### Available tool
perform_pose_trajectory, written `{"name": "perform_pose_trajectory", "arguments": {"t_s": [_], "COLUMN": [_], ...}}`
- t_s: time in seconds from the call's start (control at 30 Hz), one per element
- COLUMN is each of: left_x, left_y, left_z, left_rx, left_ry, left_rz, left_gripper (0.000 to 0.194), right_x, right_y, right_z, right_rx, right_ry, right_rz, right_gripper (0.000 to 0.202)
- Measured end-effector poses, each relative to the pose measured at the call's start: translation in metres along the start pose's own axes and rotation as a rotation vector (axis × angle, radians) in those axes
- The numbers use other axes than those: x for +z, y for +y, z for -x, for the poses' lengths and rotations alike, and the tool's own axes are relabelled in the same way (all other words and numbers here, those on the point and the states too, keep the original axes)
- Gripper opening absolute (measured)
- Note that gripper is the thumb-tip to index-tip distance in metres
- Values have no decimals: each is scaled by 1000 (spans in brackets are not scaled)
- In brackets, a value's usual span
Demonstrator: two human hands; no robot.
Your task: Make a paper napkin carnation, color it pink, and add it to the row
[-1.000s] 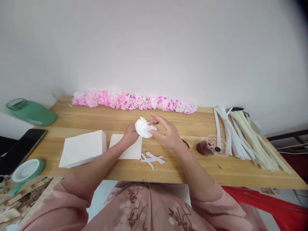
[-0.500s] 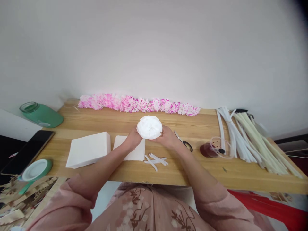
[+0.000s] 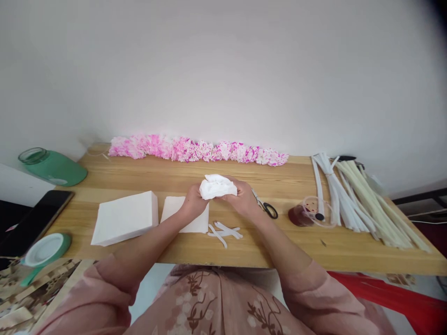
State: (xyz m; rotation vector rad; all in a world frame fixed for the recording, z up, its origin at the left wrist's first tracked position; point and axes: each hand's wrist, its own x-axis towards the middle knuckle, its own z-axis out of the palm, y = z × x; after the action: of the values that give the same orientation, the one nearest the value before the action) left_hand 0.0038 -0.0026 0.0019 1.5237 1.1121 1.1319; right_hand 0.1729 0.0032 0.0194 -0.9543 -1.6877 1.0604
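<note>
Paper, or something as thin and soft, makes up the crumpled white bundle (image 3: 218, 187) that I have between my two hands, raised over the middle of the wooden worktop (image 3: 286, 253). My left hand (image 3: 194, 203) has its grip closed on one side of it and my right hand (image 3: 243, 199) pinches the other, both only as wide as the bundle's edges; my far fingertips are hidden, so I cannot tell how hard they press. As for progress, I judge the ruffled pink-and-white row (image 3: 181, 150) along the wall to be made up already, whereas the piece I hold is plain white, folded in on itself, with no pink on the side I can see. Much material lies unused: the thick white paper stack (image 3: 125, 216) left of my forearm, a flat white square sheet (image 3: 198, 224) partly under my left arm, and a few short white strips (image 3: 228, 230) crossed near the front edge. Black-handled scissors (image 3: 259, 200) rest untouched just beside my right hand. Farther right I see a dark red container (image 3: 296, 217), then long white strips (image 3: 340, 200) tied in a bunch and long cream strips (image 3: 380, 209) alongside.
</note>
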Motion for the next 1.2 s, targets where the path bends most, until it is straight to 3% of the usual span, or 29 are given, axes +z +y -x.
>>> {"name": "perform_pose_trajectory", "arguments": {"t_s": [0.1, 0.2, 0.37, 0.43, 0.57, 0.67, 0.8, 1.0, 1.2], "left_x": [-1, -1, -1, -2, -4, -6, -7, -8, -9], "left_y": [3, 4, 4, 5, 11, 19, 27, 27, 25], "left_z": [1, 2, 1, 0, -3, -4, -1, 0, 0], "left_rx": [52, 65, -69, -95, -23, -2, -35, -24, -1], "left_ry": [-5, 5, -68, -105, -3, 43, 2, 32, 76], "left_rz": [-69, -155, -130, -83, -83, -99, -49, 145, 217], "left_gripper": [15, 18, 26, 31, 30, 39, 51, 48, 39], "right_x": [3, 7, 8, 6, 1, -2, -5, -8, -11], "right_y": [4, 3, -2, -2, 0, 0, -4, -9, -9], "right_z": [1, 1, -3, -5, -7, -7, -5, -4, -4], "right_rx": [-4, 20, 179, 225, 271, 211, 101, 32, -67], "right_ry": [21, 38, -26, 9, 112, 112, 101, 159, 144], "right_rz": [-19, -87, -294, -321, -298, -243, -88, 63, 67], "right_gripper": [20, 27, 33, 31, 33, 38, 25, 30, 19]}}
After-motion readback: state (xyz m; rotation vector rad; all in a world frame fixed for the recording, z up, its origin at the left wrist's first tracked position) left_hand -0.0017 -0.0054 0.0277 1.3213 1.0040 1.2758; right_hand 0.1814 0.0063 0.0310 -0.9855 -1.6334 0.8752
